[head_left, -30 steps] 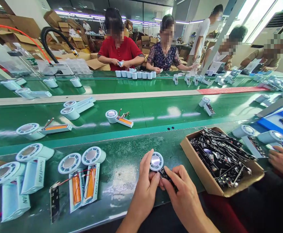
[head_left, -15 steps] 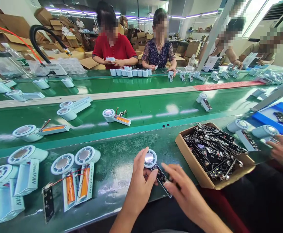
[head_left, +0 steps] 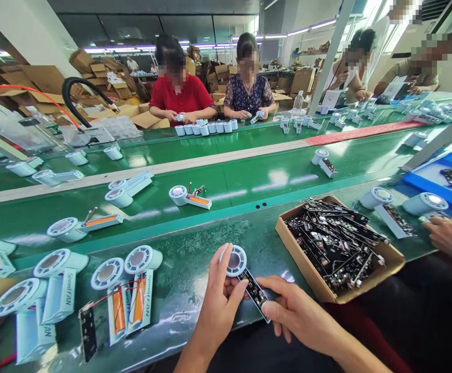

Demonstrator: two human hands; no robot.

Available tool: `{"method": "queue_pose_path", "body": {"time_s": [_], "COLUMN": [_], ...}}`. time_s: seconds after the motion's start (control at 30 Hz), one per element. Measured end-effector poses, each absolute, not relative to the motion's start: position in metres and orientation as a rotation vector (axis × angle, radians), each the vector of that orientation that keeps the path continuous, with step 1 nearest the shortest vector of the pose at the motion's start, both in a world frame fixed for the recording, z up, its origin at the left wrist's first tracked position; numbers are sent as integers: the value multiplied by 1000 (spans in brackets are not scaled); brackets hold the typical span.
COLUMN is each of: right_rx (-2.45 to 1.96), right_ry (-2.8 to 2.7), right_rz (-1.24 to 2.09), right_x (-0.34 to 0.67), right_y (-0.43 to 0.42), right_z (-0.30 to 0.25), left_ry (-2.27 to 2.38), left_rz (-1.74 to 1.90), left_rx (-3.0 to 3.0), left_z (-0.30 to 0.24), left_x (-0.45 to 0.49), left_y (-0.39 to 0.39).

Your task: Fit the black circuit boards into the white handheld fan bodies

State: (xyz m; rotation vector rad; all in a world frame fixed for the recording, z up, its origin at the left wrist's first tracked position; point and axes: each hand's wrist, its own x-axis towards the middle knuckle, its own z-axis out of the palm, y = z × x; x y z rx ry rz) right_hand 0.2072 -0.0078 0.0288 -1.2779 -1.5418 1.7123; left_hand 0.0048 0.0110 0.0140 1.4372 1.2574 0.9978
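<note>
My left hand (head_left: 218, 298) is closed around a small pale-blue handheld fan (head_left: 236, 260), with its thumb on the upper handle. A black circuit board (head_left: 253, 291) lies along the fan's handle, face up. The thumb of my right hand (head_left: 293, 311) presses on the board's lower end, and its fingers close on the handle's side. To the left, fans with orange batteries (head_left: 137, 298) showing stand on the bench. Another circuit board (head_left: 88, 331) hangs by thin red wires from one of them.
Right of my hands stands a cardboard box (head_left: 305, 269) heaped with black circuit boards. A co-worker's hands (head_left: 449, 235) are at the far right, near a blue tray (head_left: 427, 181). More fans lie on the green conveyor belt (head_left: 241, 178). Several people sit across it.
My right hand has come down onto the board's lower end and the fan's handle; it was apart from them before. The view has shifted slightly.
</note>
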Motion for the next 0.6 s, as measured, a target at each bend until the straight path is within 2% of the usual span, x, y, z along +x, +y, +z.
{"method": "queue_pose_path", "body": {"time_s": [0.07,0.23,0.4,0.6], "right_rx": [-1286,-1346,-1319,-1215], "right_ry": [-1553,-1683,-1684,-1508], "right_rz": [1760,1462,1448,1772], "right_x": [208,202,200,199], "right_y": [-4,-3,-11,-16], "right_z": [32,40,43,40], "left_ry": [1279,1282,1257,1265], "left_rz": [990,941,928,863], "left_rx": [1515,1542,1517,1562], "left_z": [16,21,26,36], "left_x": [4,5,6,2], "left_y": [8,-2,-11,-16]}}
